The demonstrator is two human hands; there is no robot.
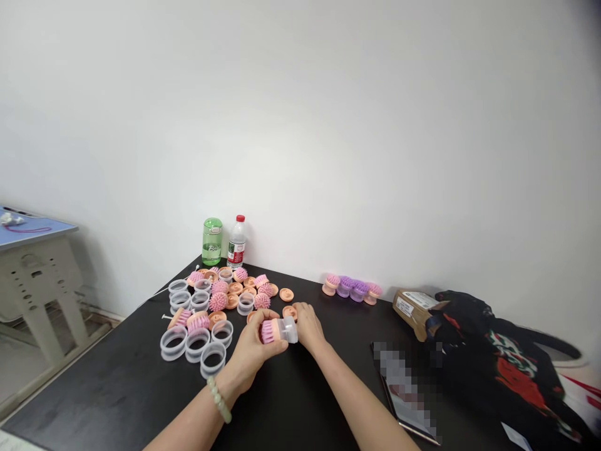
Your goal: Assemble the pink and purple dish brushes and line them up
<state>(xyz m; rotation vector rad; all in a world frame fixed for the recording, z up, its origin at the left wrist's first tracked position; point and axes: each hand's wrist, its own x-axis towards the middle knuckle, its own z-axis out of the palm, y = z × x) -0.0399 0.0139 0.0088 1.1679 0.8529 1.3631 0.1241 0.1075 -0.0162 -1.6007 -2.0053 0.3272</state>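
Note:
My left hand, with a beaded bracelet at the wrist, is wrapped round a pink bristle brush lying sideways, with a clear part at its right end. Just right of it, my right hand has its fingertips at an orange disc; its curled fingers partly hide the contact. Left of my hands lie several clear rings, pink bristle heads and other orange discs. Four finished-looking brushes, pink and purple, stand in a row near the wall.
A green bottle and a red-capped water bottle stand at the black table's back left corner. At right are a cardboard box, a tablet-like device and dark cloth. A blue desk stands far left.

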